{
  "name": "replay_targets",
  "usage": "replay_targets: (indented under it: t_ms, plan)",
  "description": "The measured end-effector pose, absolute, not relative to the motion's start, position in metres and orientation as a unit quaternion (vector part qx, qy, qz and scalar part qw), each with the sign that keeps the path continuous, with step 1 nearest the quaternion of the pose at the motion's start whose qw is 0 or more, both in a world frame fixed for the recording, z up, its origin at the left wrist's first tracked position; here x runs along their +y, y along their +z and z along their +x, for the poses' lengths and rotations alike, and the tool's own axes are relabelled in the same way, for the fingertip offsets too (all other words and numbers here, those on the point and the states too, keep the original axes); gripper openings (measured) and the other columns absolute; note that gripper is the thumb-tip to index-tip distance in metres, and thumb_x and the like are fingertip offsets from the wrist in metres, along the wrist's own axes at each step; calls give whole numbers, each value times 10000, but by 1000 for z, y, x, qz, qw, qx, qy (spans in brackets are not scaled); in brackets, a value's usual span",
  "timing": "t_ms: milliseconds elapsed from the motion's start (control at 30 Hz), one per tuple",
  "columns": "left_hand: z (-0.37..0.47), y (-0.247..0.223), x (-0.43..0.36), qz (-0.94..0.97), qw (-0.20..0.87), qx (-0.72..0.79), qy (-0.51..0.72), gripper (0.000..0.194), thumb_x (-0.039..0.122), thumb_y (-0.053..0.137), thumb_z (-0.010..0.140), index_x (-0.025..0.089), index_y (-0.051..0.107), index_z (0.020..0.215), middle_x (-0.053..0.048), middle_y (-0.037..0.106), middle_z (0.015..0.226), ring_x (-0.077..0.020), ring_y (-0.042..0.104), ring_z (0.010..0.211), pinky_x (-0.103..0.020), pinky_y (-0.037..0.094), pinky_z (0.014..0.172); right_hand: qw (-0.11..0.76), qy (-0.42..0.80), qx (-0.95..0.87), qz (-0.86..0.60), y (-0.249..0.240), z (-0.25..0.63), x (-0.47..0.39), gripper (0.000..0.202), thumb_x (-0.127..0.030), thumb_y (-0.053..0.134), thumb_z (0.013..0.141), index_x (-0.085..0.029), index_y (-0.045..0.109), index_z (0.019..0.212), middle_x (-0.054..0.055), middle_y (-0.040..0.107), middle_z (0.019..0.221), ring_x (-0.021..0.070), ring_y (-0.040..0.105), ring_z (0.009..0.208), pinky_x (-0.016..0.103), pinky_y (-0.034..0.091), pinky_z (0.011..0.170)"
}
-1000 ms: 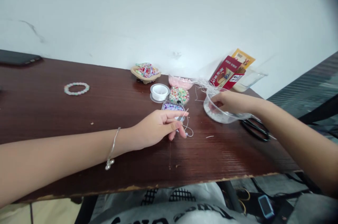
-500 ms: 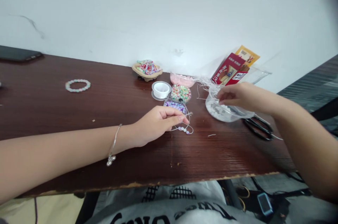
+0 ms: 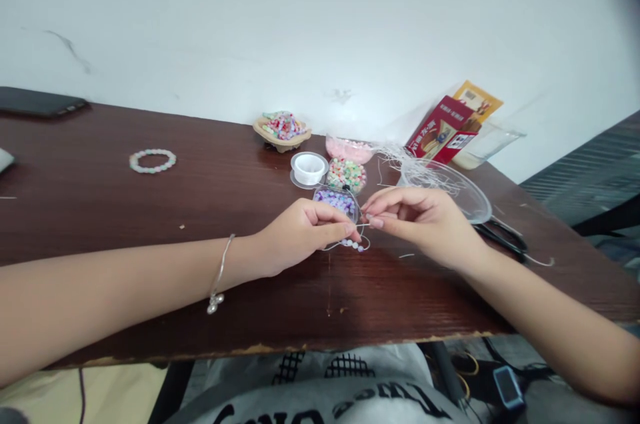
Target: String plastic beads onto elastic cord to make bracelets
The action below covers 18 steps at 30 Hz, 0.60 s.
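Between the thumb and fingers of my left hand (image 3: 305, 234) a thin white elastic cord (image 3: 364, 225) is pinched. A short row of pale and lilac beads (image 3: 354, 245) hangs on the cord just below the fingertips. My right hand (image 3: 420, 221) meets the cord's end from the right, its fingertips closed on what looks like a small pale bead, mostly hidden by the fingers. Behind my hands stand a tub of purple beads (image 3: 333, 199), a tub of multicoloured beads (image 3: 347, 174) and a tub of pink beads (image 3: 349, 149). A clear round tub (image 3: 477, 201) is partly covered by my right hand.
A white cord spool (image 3: 308, 169) and a small dish (image 3: 283, 141) heaped with beads stand near the wall. Left lies a beaded bracelet (image 3: 153, 161), with a dark flat device (image 3: 40, 103) behind. Black scissors (image 3: 503, 237), a red box (image 3: 443, 131) and loose cords (image 3: 425, 171) are right.
My right hand has left the clear tub and come left and down to the cord at my left fingertips. My left hand keeps its pinch. The view has shifted slightly.
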<state>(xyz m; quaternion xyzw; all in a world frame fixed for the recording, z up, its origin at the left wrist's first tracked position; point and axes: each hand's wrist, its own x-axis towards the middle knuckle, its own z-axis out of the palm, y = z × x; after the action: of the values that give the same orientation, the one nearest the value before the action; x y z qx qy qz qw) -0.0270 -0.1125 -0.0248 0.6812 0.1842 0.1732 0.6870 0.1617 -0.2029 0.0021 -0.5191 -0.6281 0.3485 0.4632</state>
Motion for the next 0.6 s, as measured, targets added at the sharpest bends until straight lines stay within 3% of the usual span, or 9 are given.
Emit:
replay_targets:
  t_ms: [167,300,600]
  plan:
    - [-26,-25,-112,678,687,182,186,186,302,641,780,135,721,762,53,429,490,-62,316,504,-220,230,486,499,432,-600,-452,-5,162,-202,137,-123,714,741,-203,673,844,12,682,872,101,654,779,223,550,718]
    - [-27,-25,-113,675,691,181,186,193,316,640,784,144,728,773,54,434,478,-58,306,492,-212,239,483,515,407,-611,-443,-7,164,-202,138,-100,732,714,-182,629,758,4,635,815,92,619,736,218,537,681]
    - [-26,-26,-113,679,690,173,181,193,311,641,790,140,729,780,40,502,520,-54,327,500,-205,255,482,508,387,-635,-436,-2,158,-204,189,-46,719,700,-181,600,758,7,604,797,112,625,747,256,555,701]
